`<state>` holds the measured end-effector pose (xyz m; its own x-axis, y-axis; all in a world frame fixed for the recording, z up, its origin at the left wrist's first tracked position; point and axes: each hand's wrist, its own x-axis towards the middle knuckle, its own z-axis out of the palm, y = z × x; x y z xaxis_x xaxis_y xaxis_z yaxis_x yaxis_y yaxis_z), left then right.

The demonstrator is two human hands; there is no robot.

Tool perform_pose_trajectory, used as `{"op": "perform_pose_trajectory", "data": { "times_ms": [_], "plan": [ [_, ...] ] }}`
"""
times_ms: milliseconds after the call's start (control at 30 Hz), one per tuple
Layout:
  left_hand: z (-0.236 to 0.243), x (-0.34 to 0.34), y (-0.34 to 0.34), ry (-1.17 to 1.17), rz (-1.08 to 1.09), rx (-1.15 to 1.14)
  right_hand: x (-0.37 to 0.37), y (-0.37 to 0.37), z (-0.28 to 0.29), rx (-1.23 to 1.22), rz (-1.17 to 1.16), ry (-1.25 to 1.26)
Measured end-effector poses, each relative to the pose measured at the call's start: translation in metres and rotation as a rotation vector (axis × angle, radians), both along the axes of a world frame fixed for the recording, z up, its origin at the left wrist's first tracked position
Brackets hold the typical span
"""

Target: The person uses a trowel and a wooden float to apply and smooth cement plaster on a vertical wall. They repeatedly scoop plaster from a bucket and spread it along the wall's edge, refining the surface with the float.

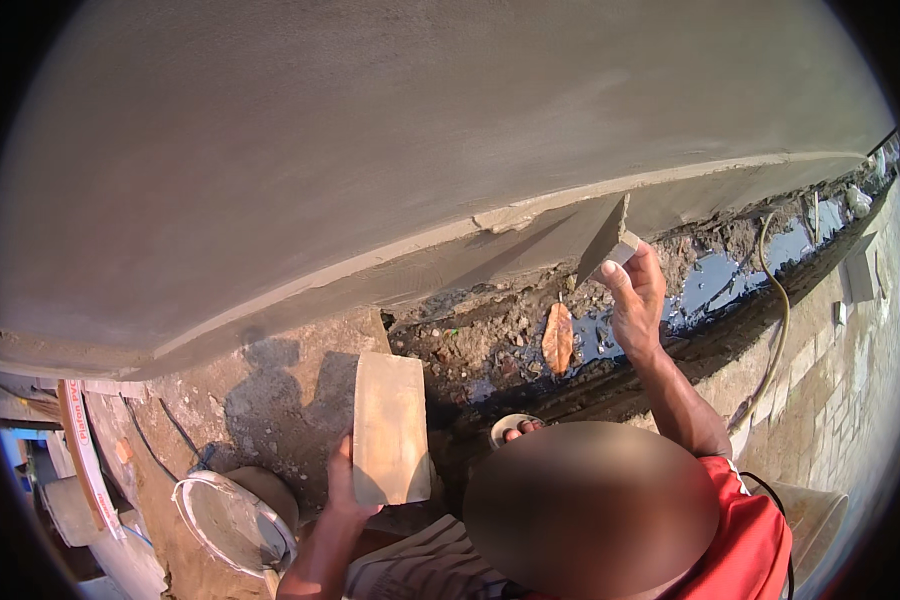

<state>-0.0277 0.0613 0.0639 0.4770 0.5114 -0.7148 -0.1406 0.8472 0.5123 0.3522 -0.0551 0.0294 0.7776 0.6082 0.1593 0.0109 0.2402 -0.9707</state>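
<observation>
My left hand point(345, 478) grips a pale rectangular board point(390, 425), held upright-looking below the wall base. My right hand point(638, 300) holds a thin dark flat trowel-like tool point(603, 243) by a pale block handle, tilted close to the ledge point(510, 210) along the foot of the smooth grey plastered wall point(410, 110). Part of my lower body and a sandaled foot point(513, 430) show below, with a blurred patch over the middle.
A ditch with debris, murky water point(715, 285) and a dry leaf point(557, 338) runs along the wall. A hose point(782, 330) lies on the paving point(850, 380). A bucket point(210, 520), cables and long boards point(80, 430) are at the lower left.
</observation>
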Motion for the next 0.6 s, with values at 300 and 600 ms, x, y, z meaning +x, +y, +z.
{"op": "perform_pose_trajectory", "data": {
  "times_ms": [300, 600],
  "plan": [
    [0.036, -0.021, -0.015, -0.069, 0.147, 0.07, -0.062, 0.068, -0.01, 0.119, -0.122, -0.009],
    [0.048, -0.038, -0.023, -0.023, 0.149, 0.102, -0.128, 0.101, -0.003, 0.108, 0.272, -0.028]
  ]
}}
